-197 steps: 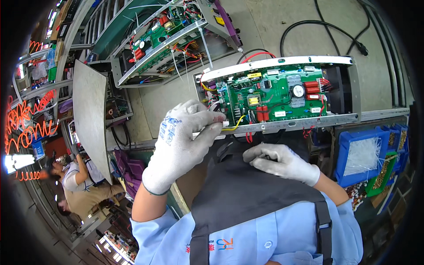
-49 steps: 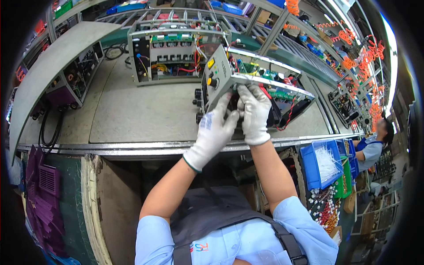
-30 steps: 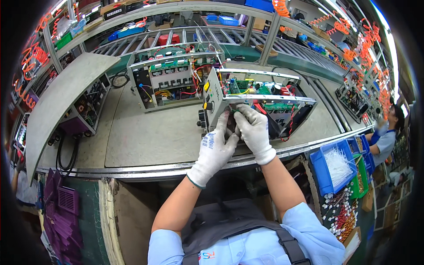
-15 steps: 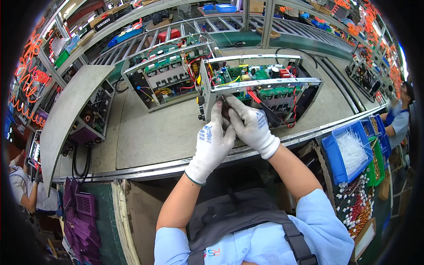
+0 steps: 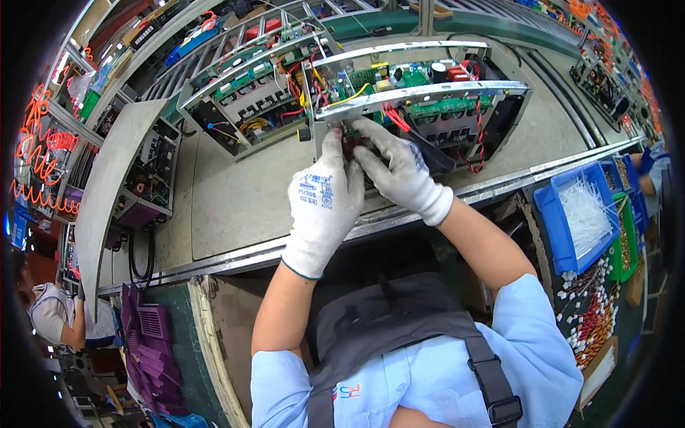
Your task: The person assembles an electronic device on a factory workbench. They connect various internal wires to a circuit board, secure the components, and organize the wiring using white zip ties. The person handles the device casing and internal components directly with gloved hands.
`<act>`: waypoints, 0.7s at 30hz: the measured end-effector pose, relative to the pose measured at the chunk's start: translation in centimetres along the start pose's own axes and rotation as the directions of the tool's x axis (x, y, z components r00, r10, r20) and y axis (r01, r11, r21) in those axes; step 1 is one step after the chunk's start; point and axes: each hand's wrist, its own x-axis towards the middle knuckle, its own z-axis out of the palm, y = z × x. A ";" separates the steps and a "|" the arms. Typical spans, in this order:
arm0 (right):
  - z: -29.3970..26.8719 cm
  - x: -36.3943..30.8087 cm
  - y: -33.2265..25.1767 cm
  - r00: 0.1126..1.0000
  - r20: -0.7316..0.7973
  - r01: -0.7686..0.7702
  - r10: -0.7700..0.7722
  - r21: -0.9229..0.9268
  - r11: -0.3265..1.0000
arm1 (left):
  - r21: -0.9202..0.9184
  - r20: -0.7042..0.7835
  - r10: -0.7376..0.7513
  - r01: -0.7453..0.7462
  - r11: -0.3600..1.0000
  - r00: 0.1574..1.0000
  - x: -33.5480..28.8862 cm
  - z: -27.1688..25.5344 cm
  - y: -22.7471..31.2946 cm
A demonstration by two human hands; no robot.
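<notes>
Both my hands wear white knit gloves with blue print and meet at the near left corner of an open metal equipment chassis [image 5: 457, 90]. My left hand [image 5: 322, 203] has its index finger up against the panel at that end, the thumb curled in beside it. My right hand [image 5: 399, 175] comes in from the right, fingers bent into the same corner. Something small and dark sits between the fingertips, too hidden to name. Green circuit boards [image 5: 399, 77] fill the chassis, and red wires [image 5: 397, 118] and a black sleeve [image 5: 433, 151] hang by my right hand.
A second open chassis [image 5: 250, 93] stands behind to the left. Farther left, a curved grey panel [image 5: 118, 185] leans by another unit. Blue bin [image 5: 576, 214] of white ties and loose connectors [image 5: 589, 314] lie right. A roller conveyor [image 5: 485, 25] runs behind; a co-worker [image 5: 61, 314] is at left.
The view has shifted, and the chassis sits slightly farther left and higher in it. My hands stay at the same corner, with the left hand more upright and the fingers a little farther apart.
</notes>
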 end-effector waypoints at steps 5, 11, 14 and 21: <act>-0.4 0.6 0.2 0.988 0.026 0.151 -0.149 -0.220 0.964 | 0.169 0.165 -0.055 0.026 0.985 0.985 0.7 -1.9 0.9; 0.0 1.0 1.4 0.994 0.064 0.085 -0.086 0.014 0.996 | 0.447 0.348 -0.014 -0.153 0.881 0.937 1.0 -3.3 -0.4; -0.7 1.0 1.1 0.985 0.091 0.152 -0.146 -0.053 0.987 | 0.399 0.297 0.012 -0.136 0.907 0.955 0.2 -3.0 -1.0; -0.2 1.0 1.6 0.956 0.048 0.294 -0.290 -0.163 0.942 | 0.287 0.141 0.048 -0.087 0.954 0.989 0.0 -1.7 -0.5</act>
